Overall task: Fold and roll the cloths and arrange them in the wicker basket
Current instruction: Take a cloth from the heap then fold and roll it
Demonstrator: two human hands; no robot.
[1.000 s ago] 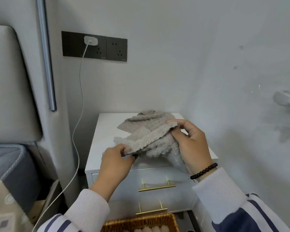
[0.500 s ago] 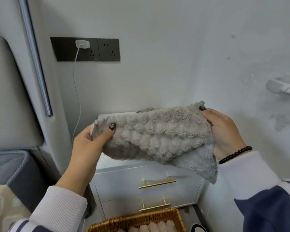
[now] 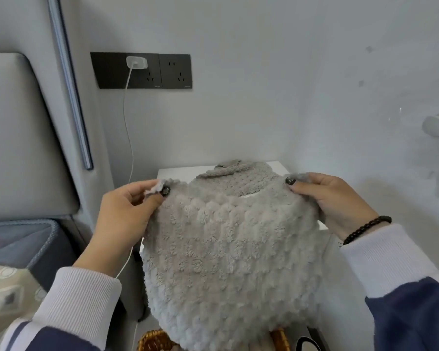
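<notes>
A fluffy grey cloth (image 3: 228,254) hangs spread out in front of me, held by its two top corners. My left hand (image 3: 127,211) pinches the top left corner between thumb and fingers. My right hand (image 3: 335,201) pinches the top right corner. Behind the held cloth, another grey cloth (image 3: 236,176) lies on the white nightstand (image 3: 178,172). The wicker basket (image 3: 155,340) shows at the bottom edge, mostly hidden behind the hanging cloth.
A white charger and cable (image 3: 128,117) hang from the black wall sockets (image 3: 142,69) down past the nightstand's left side. A padded headboard (image 3: 15,138) and bed edge (image 3: 23,239) stand at the left. A wall runs close on the right.
The cloth has been turned from a sideways stretch to hang down flat and open. Both hands now hold its top corners, and it covers the drawers and most of the basket.
</notes>
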